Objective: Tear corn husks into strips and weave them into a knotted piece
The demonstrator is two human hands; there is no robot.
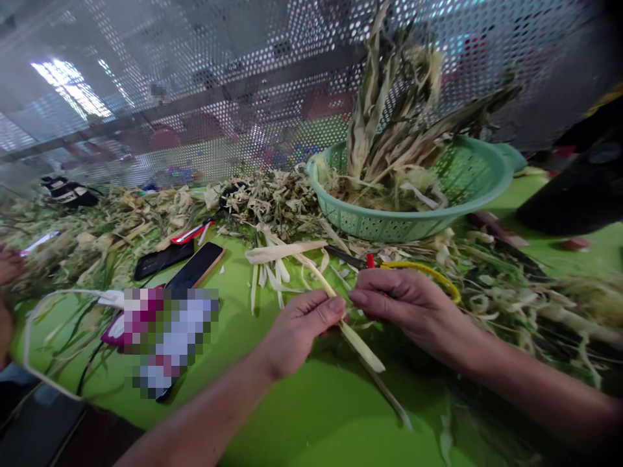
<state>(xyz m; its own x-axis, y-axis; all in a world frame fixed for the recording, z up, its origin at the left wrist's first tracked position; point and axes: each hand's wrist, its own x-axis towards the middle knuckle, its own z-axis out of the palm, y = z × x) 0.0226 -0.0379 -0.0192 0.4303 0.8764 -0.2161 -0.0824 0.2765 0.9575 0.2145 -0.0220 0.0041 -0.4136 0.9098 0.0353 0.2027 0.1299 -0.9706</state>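
Note:
My left hand (304, 327) is closed, with thumb and fingers pinching a pale strip of corn husk (363, 350). The strip runs from the upper left, through the grip, to a wider end at the lower right. My right hand (406, 301) is closed in a pinch close beside it; whatever lies between its fingertips is hidden or too thin to make out. Just behind the right hand lies a dark-bladed tool with a yellow loop handle (438, 280), which looks like scissors, and a small red part shows there. Loose husk pieces (272, 269) lie beyond my hands.
A green plastic basket (403, 227) holds dried husks (370, 130). Husk scraps (272, 201) are heaped along the perforated metal screen (233, 123). At left are phones (195, 267), a red cutter (189, 232) and a white cable (29, 350). Another person's hand (10, 264) shows at the left edge.

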